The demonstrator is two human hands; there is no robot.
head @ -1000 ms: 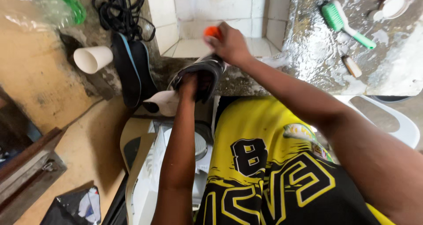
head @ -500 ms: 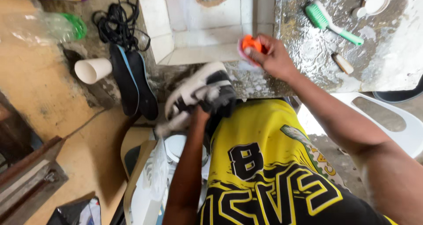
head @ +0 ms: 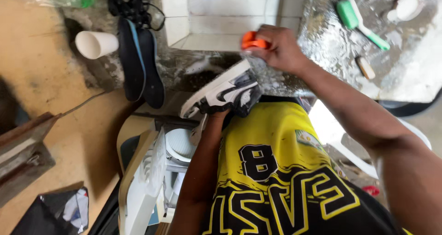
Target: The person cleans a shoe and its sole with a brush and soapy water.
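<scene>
A black and white sneaker (head: 221, 91) is tilted on its side against the wet counter's edge. My left hand (head: 220, 116) is pushed into the shoe's opening, so mostly the wrist shows. My right hand (head: 276, 48) is closed around an orange brush (head: 252, 40), pressed near the heel end of the sneaker's white sole. Soapy water covers the counter beside it.
Two dark insoles (head: 139, 64) and a white paper cup (head: 94, 44) lie at the left. Black laces (head: 131, 2) are piled above them. A green brush (head: 361, 18) and a small bar (head: 366, 68) rest on the wet counter (head: 400, 64). A tiled sink (head: 221, 14) is behind.
The sneaker has turned so its white sole side faces up. My right hand with the orange brush has come from the counter back onto the shoe.
</scene>
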